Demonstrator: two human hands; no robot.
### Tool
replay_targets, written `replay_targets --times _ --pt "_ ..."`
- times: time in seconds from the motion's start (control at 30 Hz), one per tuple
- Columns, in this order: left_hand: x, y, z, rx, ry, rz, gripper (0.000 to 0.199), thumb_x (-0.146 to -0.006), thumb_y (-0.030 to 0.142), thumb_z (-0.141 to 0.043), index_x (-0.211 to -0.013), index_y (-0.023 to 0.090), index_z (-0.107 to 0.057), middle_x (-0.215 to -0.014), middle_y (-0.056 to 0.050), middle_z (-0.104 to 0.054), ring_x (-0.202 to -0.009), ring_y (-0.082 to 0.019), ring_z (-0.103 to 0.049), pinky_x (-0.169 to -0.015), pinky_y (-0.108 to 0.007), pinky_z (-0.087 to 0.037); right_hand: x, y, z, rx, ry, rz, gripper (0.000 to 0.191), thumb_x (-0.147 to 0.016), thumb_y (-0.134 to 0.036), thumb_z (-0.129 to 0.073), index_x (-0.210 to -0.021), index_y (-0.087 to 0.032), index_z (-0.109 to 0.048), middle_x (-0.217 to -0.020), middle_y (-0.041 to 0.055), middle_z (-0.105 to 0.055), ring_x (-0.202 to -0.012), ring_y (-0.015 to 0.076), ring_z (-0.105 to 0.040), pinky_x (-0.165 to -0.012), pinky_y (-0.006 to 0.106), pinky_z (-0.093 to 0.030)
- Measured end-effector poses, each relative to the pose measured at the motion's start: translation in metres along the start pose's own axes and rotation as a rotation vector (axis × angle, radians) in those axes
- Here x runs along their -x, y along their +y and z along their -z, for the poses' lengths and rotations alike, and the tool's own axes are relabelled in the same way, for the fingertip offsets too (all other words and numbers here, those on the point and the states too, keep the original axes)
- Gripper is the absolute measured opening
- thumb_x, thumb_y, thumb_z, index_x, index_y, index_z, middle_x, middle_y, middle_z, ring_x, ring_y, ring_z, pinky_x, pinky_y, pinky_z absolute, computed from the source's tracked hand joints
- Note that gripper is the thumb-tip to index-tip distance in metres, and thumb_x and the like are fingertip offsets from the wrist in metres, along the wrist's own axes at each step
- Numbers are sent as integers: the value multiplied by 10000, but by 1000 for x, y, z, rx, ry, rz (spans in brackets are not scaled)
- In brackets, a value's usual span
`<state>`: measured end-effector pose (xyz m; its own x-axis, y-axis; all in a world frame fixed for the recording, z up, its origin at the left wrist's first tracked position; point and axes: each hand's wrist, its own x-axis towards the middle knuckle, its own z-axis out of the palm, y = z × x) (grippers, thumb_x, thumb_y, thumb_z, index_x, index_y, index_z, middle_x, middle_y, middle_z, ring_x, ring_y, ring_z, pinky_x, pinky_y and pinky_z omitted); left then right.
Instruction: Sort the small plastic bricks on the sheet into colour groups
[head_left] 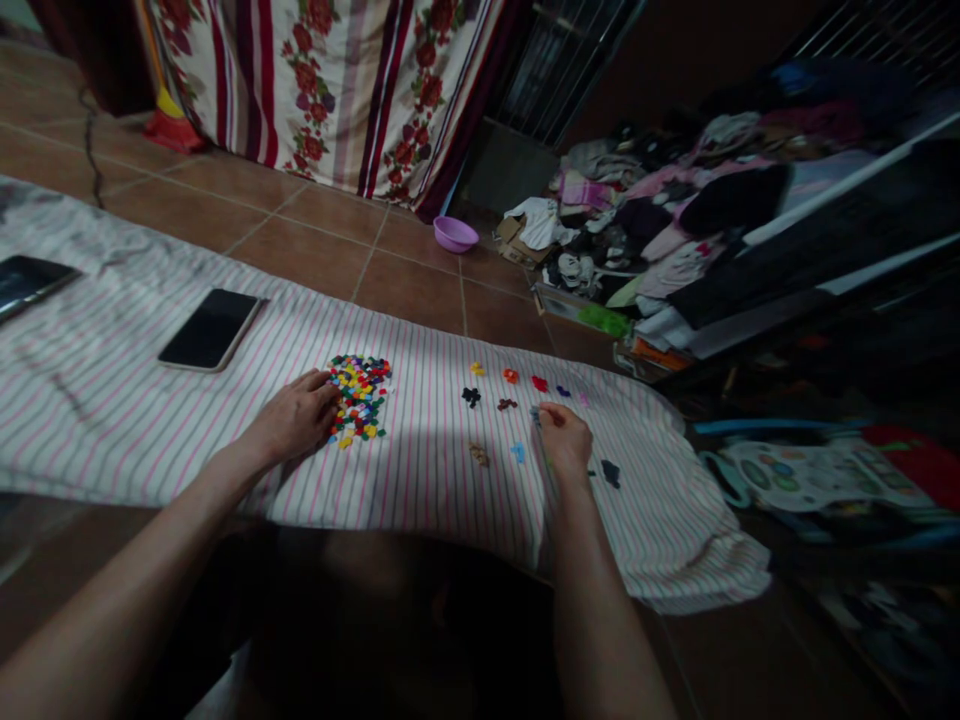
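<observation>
Mixed pcs. (361, 392) are being touched by L hand (304, 412), grip unclear; R hand (564, 432), pinched, contents unseen, is being held at grey-blue pcs. (535, 413) Sorting is apparently being done; precise placement is being required.

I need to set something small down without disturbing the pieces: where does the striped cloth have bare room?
Bare striped cloth lies between the multicoloured pile and the black cluster, and right of the dark grey cluster toward the cloth's end. It is crowded at the pile, where the left hand rests, and among the small clusters around the right hand.
</observation>
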<state>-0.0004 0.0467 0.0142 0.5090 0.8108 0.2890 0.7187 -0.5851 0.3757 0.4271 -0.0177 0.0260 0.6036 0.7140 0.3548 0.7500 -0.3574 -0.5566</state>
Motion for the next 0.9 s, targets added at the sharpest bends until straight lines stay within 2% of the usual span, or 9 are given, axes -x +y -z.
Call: replay_targets --times 0.2,0.4,0.73,0.9 --pt "-1 5 5 -22 -19 -1 278 -891 277 -373 -943 179 -628 -1121 -119 -615 -1093 -226 -545 -969 -418 -482 3 -14 -3 26 -55 -4 336 -717 -370 -504 -881 -199 -743 -814 71 -725 -776 241 -640 -773 361 -476" --pt "-2 8 8 -7 -45 8 309 -896 276 -360 -932 150 -640 -1082 -137 -619 -1047 -223 -564 -948 -411 -480 9 -34 -8 23 -43 28 297 -740 -395 -509 -826 -221 -735 -788 53 -719 -765 231 -631 -744 336 -472" --pt "-3 10 12 1 -53 25 309 -896 253 -354 -929 146 -642 -1093 -144 -611 -1032 -220 -572 -925 -394 -485 27 -76 -22 -20 -161 95 306 -759 -424 -527 -831 -214 -737 -765 44 -718 -753 227 -641 -727 321 -464" --pt "-3 10 13 -8 -64 34 276 -886 234 -377 -905 148 -639 -1062 -136 -614 -1040 -221 -570 -934 -386 -487 43 -101 -33 -99 -233 186 281 -776 -406 -518 -813 -221 -727 -749 33 -710 -722 206 -640 -717 309 -471"
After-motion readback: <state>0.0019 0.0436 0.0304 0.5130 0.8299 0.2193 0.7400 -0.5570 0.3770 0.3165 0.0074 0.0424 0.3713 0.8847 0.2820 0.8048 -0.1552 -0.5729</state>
